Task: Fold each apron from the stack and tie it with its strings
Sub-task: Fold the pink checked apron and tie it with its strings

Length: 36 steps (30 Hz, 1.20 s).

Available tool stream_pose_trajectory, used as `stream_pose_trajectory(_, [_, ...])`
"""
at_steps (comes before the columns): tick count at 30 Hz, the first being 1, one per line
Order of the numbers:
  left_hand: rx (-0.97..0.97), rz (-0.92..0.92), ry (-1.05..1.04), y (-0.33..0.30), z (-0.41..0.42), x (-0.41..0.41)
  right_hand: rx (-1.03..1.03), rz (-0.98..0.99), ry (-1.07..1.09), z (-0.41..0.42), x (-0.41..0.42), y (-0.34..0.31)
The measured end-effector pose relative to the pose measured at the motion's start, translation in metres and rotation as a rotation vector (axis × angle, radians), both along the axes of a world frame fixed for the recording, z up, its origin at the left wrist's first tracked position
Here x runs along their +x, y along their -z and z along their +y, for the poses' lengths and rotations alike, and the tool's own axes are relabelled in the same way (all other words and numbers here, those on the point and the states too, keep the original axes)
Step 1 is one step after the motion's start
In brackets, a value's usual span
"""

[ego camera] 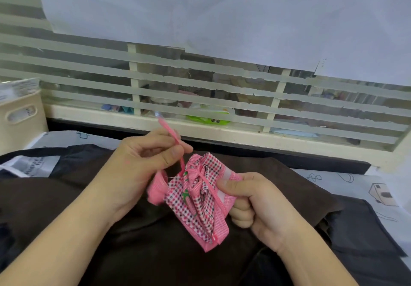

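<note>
A small folded apron [195,205] in pink with a red and black check pattern is held in the air in front of me, bunched into a tight bundle. A pink string [213,191] runs across it and a knot sits near its top. My left hand [142,159] pinches the free end of the pink string [171,133] between thumb and fingers, with the string stretched taut up and away from the bundle. My right hand [255,199] grips the right edge of the bundle, thumb on top and fingers curled beneath.
A dark brown cloth [155,252] and dark blue-grey fabric [360,225] lie spread on a white printed sheet [333,179] below my hands. A cream storage box [20,116] stands at the left. A striped glass partition [200,81] rises behind.
</note>
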<state>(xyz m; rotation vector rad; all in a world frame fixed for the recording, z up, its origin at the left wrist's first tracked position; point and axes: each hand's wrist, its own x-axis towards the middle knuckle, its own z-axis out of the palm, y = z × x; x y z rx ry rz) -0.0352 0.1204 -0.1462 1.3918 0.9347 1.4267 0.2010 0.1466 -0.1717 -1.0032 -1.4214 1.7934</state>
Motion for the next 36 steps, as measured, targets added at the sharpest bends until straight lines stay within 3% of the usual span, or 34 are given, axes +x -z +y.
stream_pose_trajectory(2, [0.039, 0.082, 0.025, 0.001, 0.001, 0.002, 0.013, -0.11, -0.001, -0.001, 0.001, -0.002])
stream_pose_trajectory(8, [0.019, 0.674, 0.065, 0.014, -0.004, 0.021, 0.117, -0.469, 0.033, -0.002, -0.004, 0.004])
stream_pose_trajectory(12, [-0.036, 0.917, -0.041, 0.024, -0.003, 0.031, 0.175, -0.555, 0.244, 0.004, -0.009, 0.014])
stream_pose_trajectory(15, [-0.094, 0.94, -0.101, 0.028, -0.001, 0.037, 0.206, -0.517, 0.366, 0.007, -0.01, 0.016])
stream_pose_trajectory(19, [-0.108, 0.956, -0.176, 0.032, 0.0, 0.04, 0.439, -0.645, 0.376, 0.004, -0.004, 0.011])
stream_pose_trajectory(25, [-0.111, 0.876, -0.176, 0.035, 0.001, 0.037, 0.568, -0.86, 0.232, -0.001, 0.01, -0.008])
stream_pose_trajectory(30, [0.099, 0.88, -0.186, 0.038, -0.003, 0.04, 0.649, -0.992, 0.165, -0.006, 0.004, -0.004])
stream_pose_trajectory(33, [0.242, 0.952, -0.085, 0.039, -0.005, 0.042, 0.711, -0.968, 0.138, -0.008, -0.008, 0.006])
stream_pose_trajectory(36, [0.167, 0.931, -0.034, 0.041, -0.005, 0.043, 0.657, -0.897, 0.14, -0.005, -0.008, 0.006])
